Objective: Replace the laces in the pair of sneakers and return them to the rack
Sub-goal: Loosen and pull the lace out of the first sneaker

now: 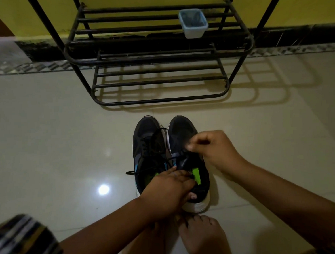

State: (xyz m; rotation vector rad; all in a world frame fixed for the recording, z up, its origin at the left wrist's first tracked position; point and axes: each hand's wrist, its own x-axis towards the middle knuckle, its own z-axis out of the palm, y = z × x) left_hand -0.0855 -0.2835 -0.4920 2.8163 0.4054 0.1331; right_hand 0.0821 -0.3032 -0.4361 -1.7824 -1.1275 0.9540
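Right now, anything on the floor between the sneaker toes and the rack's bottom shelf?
Nothing: in the head view, only bare tiled floor, crossed by the rack's shadow, separates the sneakers from the rack.

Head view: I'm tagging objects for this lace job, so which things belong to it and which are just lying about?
Part of the job:
- left sneaker, laced
- right sneaker
- black lace, pinched by the right hand
- left hand, holding the right sneaker's collar
- shoe rack

Just lying about:
- plastic tub on the rack
- bare foot
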